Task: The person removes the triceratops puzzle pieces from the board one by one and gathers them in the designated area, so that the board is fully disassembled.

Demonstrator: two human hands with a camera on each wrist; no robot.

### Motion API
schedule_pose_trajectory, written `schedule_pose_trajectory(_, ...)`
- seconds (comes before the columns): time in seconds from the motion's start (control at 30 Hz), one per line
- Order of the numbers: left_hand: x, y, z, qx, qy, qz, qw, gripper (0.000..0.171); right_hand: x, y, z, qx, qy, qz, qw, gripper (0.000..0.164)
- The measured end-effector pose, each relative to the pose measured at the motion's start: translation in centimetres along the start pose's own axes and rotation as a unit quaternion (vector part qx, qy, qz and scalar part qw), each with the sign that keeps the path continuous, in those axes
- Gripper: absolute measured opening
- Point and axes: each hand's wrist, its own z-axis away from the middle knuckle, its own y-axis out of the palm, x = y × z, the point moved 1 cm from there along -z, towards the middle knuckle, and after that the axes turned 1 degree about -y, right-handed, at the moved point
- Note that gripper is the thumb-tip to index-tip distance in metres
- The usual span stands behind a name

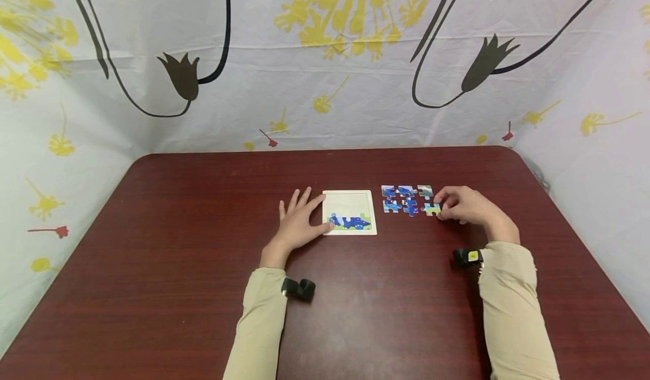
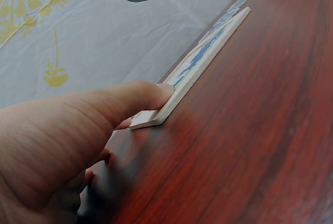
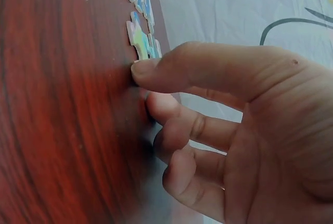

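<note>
A square puzzle board (image 1: 347,204) with a pale frame lies on the table; its lower strip shows a blue animal picture over green. My left hand (image 1: 297,226) has its fingers spread at the board's left side. In the left wrist view its thumb (image 2: 151,95) presses on the board's corner (image 2: 151,120). Right of the board, several loose jigsaw pieces (image 1: 390,206) lie in two rows. My right hand (image 1: 469,206) pinches the lower-right puzzle piece (image 1: 430,209), green and blue, between thumb and index finger. The other fingers curl loosely, as the right wrist view shows.
The dark red wooden table (image 1: 203,227) has rounded far corners. Behind it hangs a white cloth (image 1: 325,126) with yellow and grey plant prints, which also runs along both sides. A black wrist camera (image 1: 299,289) is strapped to each sleeve.
</note>
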Motion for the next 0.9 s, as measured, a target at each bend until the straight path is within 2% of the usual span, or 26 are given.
schedule_pose_trajectory(0.43,0.1,0.0,0.0,-0.002,0.001,-0.001,1.0000,0.075,0.4,0.1,0.0,-0.010,0.000,-0.003,1.000,0.031)
schedule_pose_trajectory(0.6,0.2,0.1,0.0,-0.001,0.003,0.000,1.0000,0.076,1.0,-0.1,0.3,-0.028,0.003,0.001,1.000,0.032)
schedule_pose_trajectory(0.77,0.3,0.2,-0.1,-0.003,0.005,-0.004,1.0000,0.076,3.1,-0.1,0.5,-0.039,-0.026,0.019,0.999,0.027)
schedule_pose_trajectory(0.9,0.2,0.1,0.0,-0.001,0.002,-0.004,1.0000,0.076,5.7,0.8,0.1,-0.041,-0.077,0.043,0.995,0.022)
